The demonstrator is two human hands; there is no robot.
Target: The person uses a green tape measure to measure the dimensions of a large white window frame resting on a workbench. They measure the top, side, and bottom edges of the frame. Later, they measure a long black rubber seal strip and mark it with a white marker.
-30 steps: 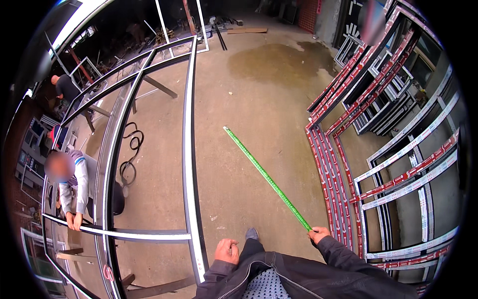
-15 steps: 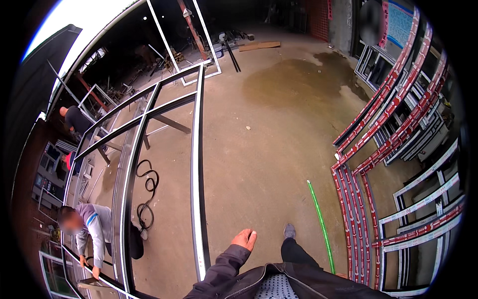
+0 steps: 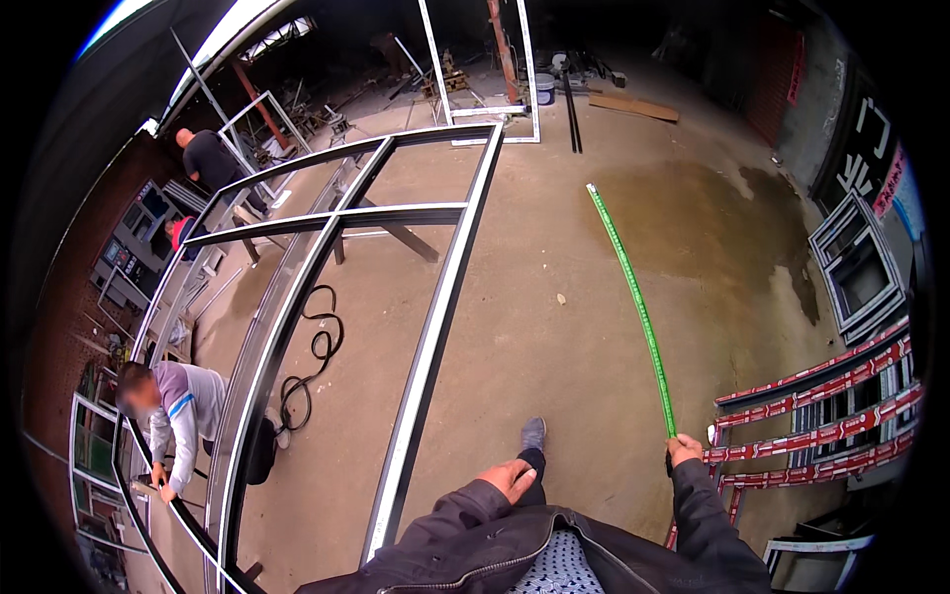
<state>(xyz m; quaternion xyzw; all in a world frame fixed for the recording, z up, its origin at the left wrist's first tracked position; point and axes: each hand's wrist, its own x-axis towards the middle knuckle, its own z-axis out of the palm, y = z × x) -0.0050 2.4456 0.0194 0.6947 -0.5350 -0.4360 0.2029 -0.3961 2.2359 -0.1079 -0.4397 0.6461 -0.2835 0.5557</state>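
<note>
My right hand (image 3: 685, 449) is closed around the near end of a green tape measure (image 3: 641, 309). Its long blade reaches forward and slightly left over the concrete floor, ending in a pale tip; the case is hidden in my grip. Above my thigh, my left hand (image 3: 510, 480) hangs with its fingers loosely extended and nothing in them. To my left lies a large window frame (image 3: 427, 366) of dark profiles with white edges, divided by crossing bars and raised off the floor on supports.
A person (image 3: 186, 416) in a grey top bends over the frame's left side, and others work farther back. Red-taped profiles (image 3: 811, 436) are stacked at right, near a small window frame (image 3: 859, 265). A black hose (image 3: 322, 342) lies coiled under the big frame. A plank (image 3: 633, 107) lies ahead.
My right hand has come into view, holding the tape measure, whose blade now points farther forward. My left hand has shifted slightly right. The view has turned left, moving the frame rightward in the picture.
</note>
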